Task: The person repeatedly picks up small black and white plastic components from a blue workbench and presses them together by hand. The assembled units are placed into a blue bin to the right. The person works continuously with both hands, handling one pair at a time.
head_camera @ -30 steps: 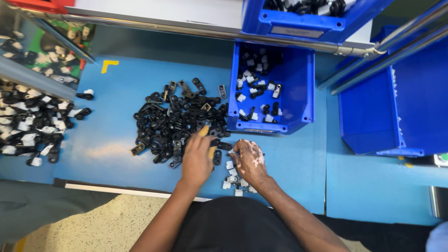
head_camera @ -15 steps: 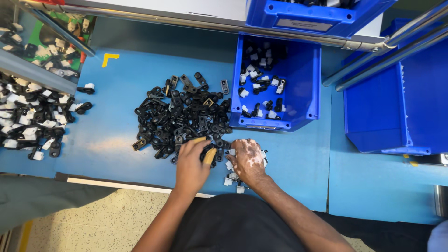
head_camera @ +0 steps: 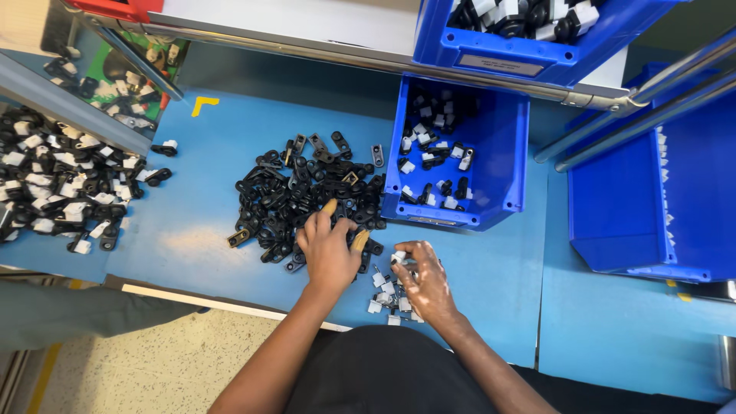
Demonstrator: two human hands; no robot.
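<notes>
My left hand (head_camera: 330, 251) lies flat on the near edge of a heap of small black plastic parts (head_camera: 299, 188) on the blue table. Its fingers are spread, with tan finger covers on the forefinger and thumb, and I see nothing gripped in it. My right hand (head_camera: 426, 285) rests just to the right, over a small cluster of white clips (head_camera: 382, 293). Its thumb and forefinger pinch one white clip (head_camera: 399, 257) at the tips.
An open blue bin (head_camera: 502, 165) holding black-and-white parts stands behind my right hand. A second blue bin (head_camera: 529, 42) sits on the rail above, and a large blue bin (head_camera: 652, 199) is at right. Another pile of black-and-white parts (head_camera: 54, 192) covers the far left.
My left hand drew back toward my right hand, then reached forward onto the black heap again. The right hand stayed over the white clips and lifted one at its fingertips.
</notes>
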